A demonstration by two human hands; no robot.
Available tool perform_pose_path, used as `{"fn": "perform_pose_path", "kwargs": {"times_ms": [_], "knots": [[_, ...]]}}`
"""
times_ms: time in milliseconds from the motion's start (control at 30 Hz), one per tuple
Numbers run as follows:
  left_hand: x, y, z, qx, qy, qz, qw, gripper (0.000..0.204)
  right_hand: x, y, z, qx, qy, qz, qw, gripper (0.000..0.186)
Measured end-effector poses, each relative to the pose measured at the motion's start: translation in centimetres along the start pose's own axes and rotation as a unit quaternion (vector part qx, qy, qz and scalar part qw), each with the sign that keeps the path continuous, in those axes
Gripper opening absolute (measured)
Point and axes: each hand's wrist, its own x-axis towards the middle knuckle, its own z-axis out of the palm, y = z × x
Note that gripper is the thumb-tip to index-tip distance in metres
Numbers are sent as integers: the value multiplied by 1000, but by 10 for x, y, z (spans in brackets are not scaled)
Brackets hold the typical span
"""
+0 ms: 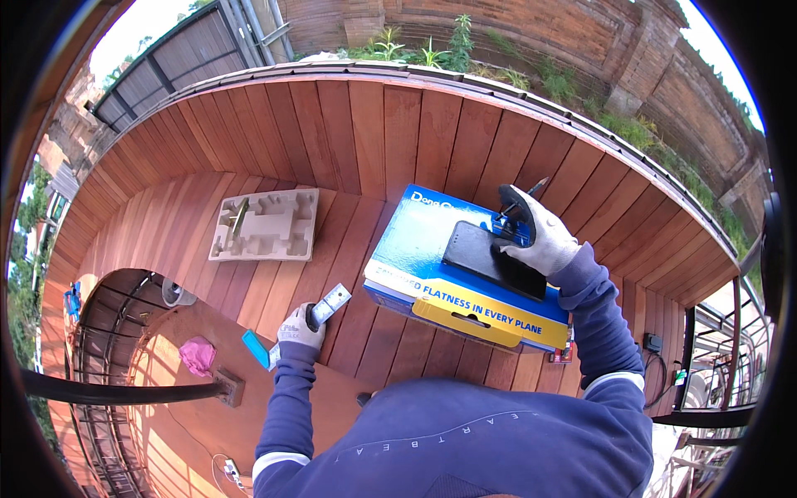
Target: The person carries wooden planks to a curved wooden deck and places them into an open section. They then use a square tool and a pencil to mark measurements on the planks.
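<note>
My left hand (300, 328), in a white and dark work glove, is closed around a silver ruler-like strip (332, 304) with dark markings. A flat teal piece (256, 349) shows at the other side of this hand; whether it joins the strip I cannot tell. My right hand (538, 236), gloved the same way, is curled over a blue and yellow cardboard box (415, 236). Between its fingers is a slim, dark pencil-like stick (538, 186), its tip pointing up and right. A black phone-like case (481, 253) lies on the box, beside and partly under the right hand.
A beige moulded tray (274, 228) holding a narrow greenish thing lies on the curved wooden bench (349, 216). A pink cloth (198, 355) and a power strip (232, 471) are on the floor below. A dark metal rail (124, 390) crosses the left. A brick wall stands behind.
</note>
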Motion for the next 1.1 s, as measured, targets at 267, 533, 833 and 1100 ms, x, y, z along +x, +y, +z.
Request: {"fn": "perform_pose_path", "kwargs": {"times_ms": [267,533,833,1100], "knots": [[-1,-9,4,-13,10,17,1000,36,14,23,9,109,40,-20,993,80],[-1,-2,0,-21,5,11,1000,34,8,26,9,172,53,-13,984,64],[0,-1,-1,-24,0,5,1000,33,-42,-46,3,178,87,-88,976,64],[-3,-17,-6,-36,-34,2,999,32,-96,-124,38,304,97,-163,934,49]]}}
